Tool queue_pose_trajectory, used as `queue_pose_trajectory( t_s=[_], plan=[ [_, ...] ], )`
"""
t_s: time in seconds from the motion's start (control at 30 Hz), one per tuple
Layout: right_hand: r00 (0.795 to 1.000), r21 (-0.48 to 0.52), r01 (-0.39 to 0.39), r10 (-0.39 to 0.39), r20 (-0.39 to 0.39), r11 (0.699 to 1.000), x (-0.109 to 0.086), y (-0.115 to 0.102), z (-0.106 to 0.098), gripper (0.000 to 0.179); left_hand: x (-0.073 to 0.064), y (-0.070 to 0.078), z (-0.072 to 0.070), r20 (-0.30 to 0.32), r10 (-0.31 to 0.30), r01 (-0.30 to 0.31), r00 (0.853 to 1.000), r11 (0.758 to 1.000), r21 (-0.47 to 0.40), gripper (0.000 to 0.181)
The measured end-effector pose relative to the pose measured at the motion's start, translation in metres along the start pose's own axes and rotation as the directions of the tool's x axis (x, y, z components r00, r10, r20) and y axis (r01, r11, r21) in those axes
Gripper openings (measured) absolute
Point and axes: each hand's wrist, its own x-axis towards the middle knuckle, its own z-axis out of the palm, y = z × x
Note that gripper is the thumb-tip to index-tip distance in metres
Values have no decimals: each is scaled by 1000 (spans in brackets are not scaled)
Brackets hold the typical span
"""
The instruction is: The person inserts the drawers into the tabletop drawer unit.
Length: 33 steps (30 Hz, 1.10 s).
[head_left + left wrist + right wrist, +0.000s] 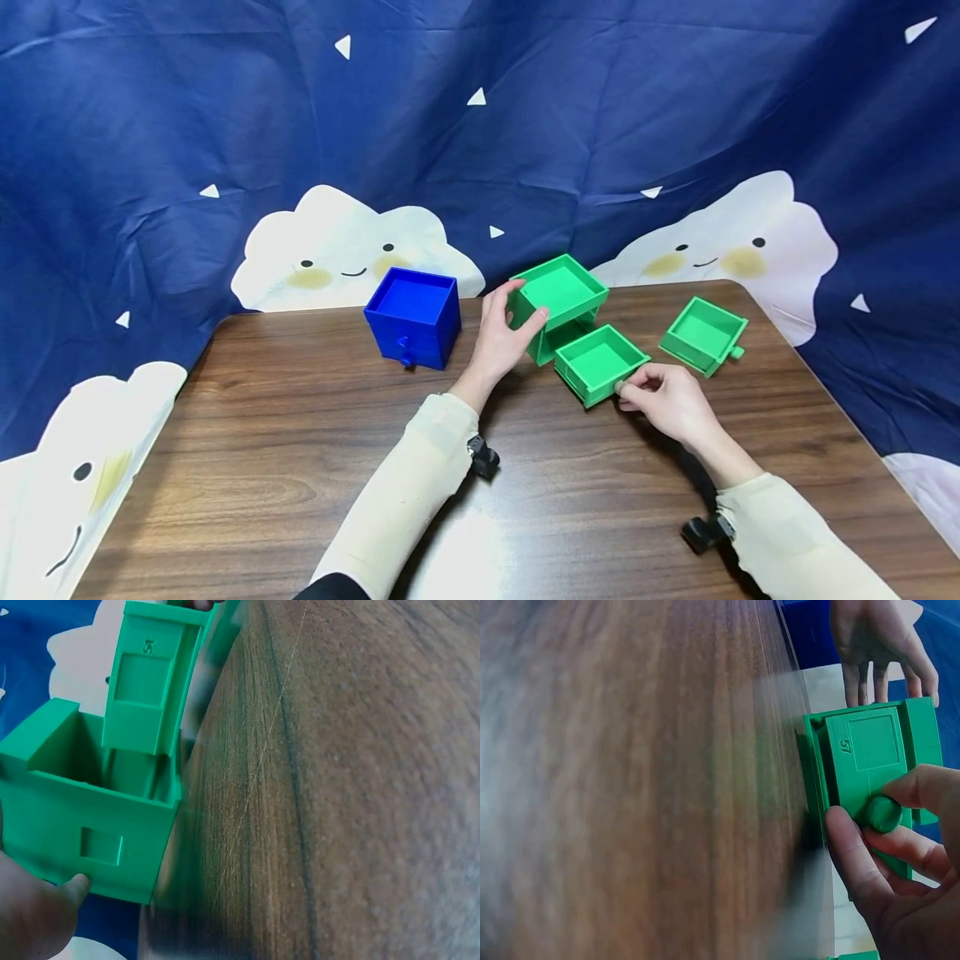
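Observation:
Near the back centre stands a green cabinet (558, 292) with a tray-like top. My left hand (497, 333) touches its left side with spread fingers; in the left wrist view the thumb (75, 887) lies flat against that side. A green drawer (600, 360) sits in front of the cabinet, its rear end at the lower opening. My right hand (667, 398) pinches the drawer's round knob (885, 814) between thumb and fingers. How far the drawer reaches inside the cabinet is hard to tell.
A second green drawer (703, 333) with a knob lies on the table to the right. To the left stands a blue cabinet (412, 321) with knobs on its front. The wooden table (285, 467) ends against a dark blue cloth (525, 125) with white clouds.

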Motion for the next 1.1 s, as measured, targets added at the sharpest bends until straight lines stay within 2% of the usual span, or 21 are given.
queue_pose_trajectory(
  t_s=[1.1],
  plan=[
    [999, -24, 30, -30, -11, 999, 15, -3, 19, 14, 0, -1, -1, 14, -8, 8, 1000, 1000, -9, 62]
  ],
)
